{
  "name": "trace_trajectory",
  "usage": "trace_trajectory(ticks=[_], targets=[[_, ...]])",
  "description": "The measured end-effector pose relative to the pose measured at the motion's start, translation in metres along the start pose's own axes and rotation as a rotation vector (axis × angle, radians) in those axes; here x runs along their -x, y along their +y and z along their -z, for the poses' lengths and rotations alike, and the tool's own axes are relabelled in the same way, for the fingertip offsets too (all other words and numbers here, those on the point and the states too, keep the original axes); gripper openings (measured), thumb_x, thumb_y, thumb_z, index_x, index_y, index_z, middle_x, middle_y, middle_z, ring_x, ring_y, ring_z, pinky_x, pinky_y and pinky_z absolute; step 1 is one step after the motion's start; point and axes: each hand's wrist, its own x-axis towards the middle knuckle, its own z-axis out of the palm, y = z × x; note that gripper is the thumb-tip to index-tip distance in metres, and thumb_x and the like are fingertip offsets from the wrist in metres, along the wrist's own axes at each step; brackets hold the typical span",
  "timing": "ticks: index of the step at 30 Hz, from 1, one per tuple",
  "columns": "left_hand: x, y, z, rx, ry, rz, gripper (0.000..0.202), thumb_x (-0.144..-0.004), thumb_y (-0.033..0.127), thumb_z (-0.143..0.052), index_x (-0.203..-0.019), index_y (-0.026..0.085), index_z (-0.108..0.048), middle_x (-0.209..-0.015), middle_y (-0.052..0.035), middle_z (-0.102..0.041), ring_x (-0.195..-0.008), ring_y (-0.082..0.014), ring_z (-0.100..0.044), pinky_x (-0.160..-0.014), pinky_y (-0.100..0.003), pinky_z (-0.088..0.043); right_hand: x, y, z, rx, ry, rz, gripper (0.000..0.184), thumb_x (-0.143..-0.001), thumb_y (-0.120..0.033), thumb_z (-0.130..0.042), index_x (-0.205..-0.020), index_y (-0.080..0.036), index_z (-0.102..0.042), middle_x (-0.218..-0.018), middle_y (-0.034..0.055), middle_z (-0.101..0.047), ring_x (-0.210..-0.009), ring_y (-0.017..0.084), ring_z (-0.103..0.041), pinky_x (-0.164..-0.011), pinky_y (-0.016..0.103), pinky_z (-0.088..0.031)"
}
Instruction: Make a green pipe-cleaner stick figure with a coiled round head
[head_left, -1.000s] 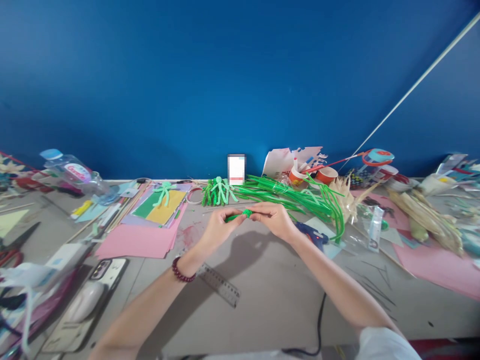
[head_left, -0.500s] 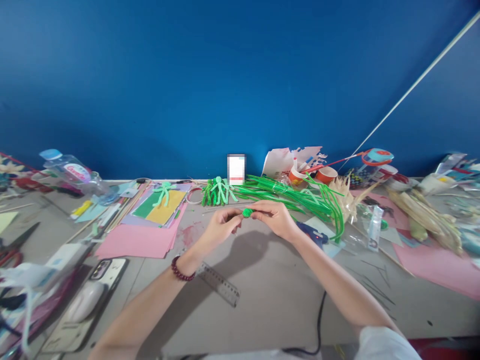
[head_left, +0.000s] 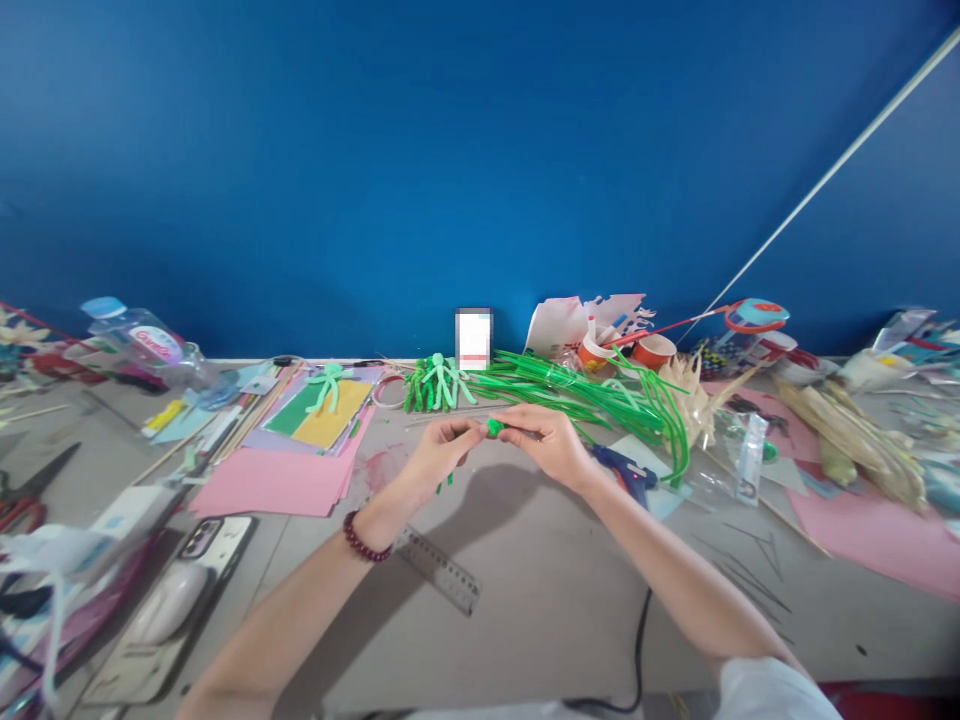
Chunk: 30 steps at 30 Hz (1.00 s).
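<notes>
Both my hands meet over the middle of the grey table [head_left: 540, 590]. My left hand [head_left: 435, 455], with a dark red bead bracelet at the wrist, pinches a green pipe cleaner [head_left: 493, 428]; a short green end hangs below its fingers. My right hand [head_left: 551, 440] pinches the same pipe cleaner at a small wound coil from the other side. Just behind the hands lies a bundle of long green pipe cleaners [head_left: 600, 395]. Finished green pipe-cleaner figures [head_left: 439, 382] lie further back.
A clear ruler [head_left: 439, 570] lies under my left wrist, a blue glue gun [head_left: 626, 470] by my right wrist with its cable [head_left: 637, 640]. Pink and coloured paper [head_left: 292, 455], a phone [head_left: 217, 540], scissors [head_left: 30, 485], a bottle [head_left: 150, 345], cups [head_left: 652, 350] and dried husks [head_left: 855, 435] crowd the sides.
The hands stay in place and keep working the green coil. A short green end of the pipe cleaner has swung from pointing left to hanging below my left fingers.
</notes>
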Motion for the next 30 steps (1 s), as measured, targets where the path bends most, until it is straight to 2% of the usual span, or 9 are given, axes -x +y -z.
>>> trace_trajectory(ticks=[5, 9, 15, 20, 24, 27, 30], targets=[[0.0, 0.003, -0.002, 0.119, -0.077, -0.006, 0.041, -0.071, 0.046, -0.066, -0.05, 0.017, -0.046, -0.048, 0.0063, -0.025, -0.044, -0.0066, -0.02, -0.047, -0.028, -0.01, -0.001, 0.003, 0.0, -0.06, -0.03, -0.033, 0.025, -0.081, -0.034, -0.062, -0.102, -0.024, -0.07, -0.095, 0.0072, -0.069, -0.083, 0.019, -0.064, -0.072, 0.033, -0.055], [0.001, 0.003, -0.002, 0.22, -0.147, 0.016, 0.035, -0.072, 0.042, -0.066, -0.055, 0.016, -0.049, -0.05, 0.007, -0.022, -0.045, -0.0063, -0.016, -0.048, -0.029, -0.008, -0.003, 0.002, 0.003, -0.233, -0.077, -0.06, 0.026, -0.081, -0.037, -0.061, -0.102, -0.024, -0.07, -0.093, 0.006, -0.066, -0.07, 0.014, -0.062, -0.063, 0.029, -0.055], [0.003, 0.006, -0.005, 0.308, -0.223, 0.069, 0.037, -0.072, 0.04, -0.067, -0.055, 0.016, -0.044, -0.053, 0.0071, -0.018, -0.046, -0.0055, -0.013, -0.048, -0.028, -0.008, -0.001, 0.003, 0.001, -0.459, -0.12, -0.139, 0.025, -0.081, -0.039, -0.061, -0.099, -0.025, -0.072, -0.097, 0.0051, -0.064, -0.075, 0.014, -0.059, -0.064, 0.027, -0.054], [0.004, 0.008, -0.006, 0.342, -0.272, 0.07, 0.039, -0.072, 0.043, -0.066, -0.055, 0.016, -0.043, -0.053, 0.0072, -0.018, -0.047, -0.0059, -0.013, -0.048, -0.028, -0.009, 0.002, 0.005, -0.003, -0.658, -0.083, -0.245, 0.023, -0.076, -0.034, -0.067, -0.095, -0.023, -0.072, -0.098, 0.0057, -0.063, -0.074, 0.013, -0.058, -0.064, 0.027, -0.052], [0.003, 0.004, -0.005, 0.35, -0.294, 0.049, 0.036, -0.074, 0.042, -0.065, -0.058, 0.015, -0.049, -0.054, 0.0069, -0.018, -0.047, -0.0061, -0.014, -0.048, -0.027, -0.01, 0.002, -0.002, -0.005, -0.671, -0.042, -0.271, 0.026, -0.076, -0.033, -0.068, -0.1, -0.023, -0.067, -0.088, 0.0039, -0.064, -0.072, 0.013, -0.058, -0.064, 0.027, -0.05], [0.0, -0.001, -0.004, 0.377, -0.323, 0.047, 0.032, -0.077, 0.043, -0.062, -0.064, 0.014, -0.054, -0.053, 0.0073, -0.018, -0.046, -0.0061, -0.013, -0.047, -0.027, -0.01, 0.002, -0.007, -0.006, -0.608, 0.027, -0.217, 0.019, -0.075, -0.032, -0.069, -0.091, -0.021, -0.066, -0.081, 0.002, -0.063, -0.069, 0.012, -0.059, -0.063, 0.026, -0.05], [-0.002, -0.005, -0.002, 0.403, -0.346, 0.029, 0.035, -0.075, 0.042, -0.064, -0.059, 0.015, -0.05, -0.053, 0.0075, -0.018, -0.045, -0.0057, -0.015, -0.047, -0.026, -0.012, 0.002, -0.011, -0.006, -0.492, 0.045, -0.16, 0.016, -0.076, -0.033, -0.068, -0.086, -0.02, -0.067, -0.086, 0.0034, -0.062, -0.072, 0.013, -0.06, -0.066, 0.028, -0.052]])
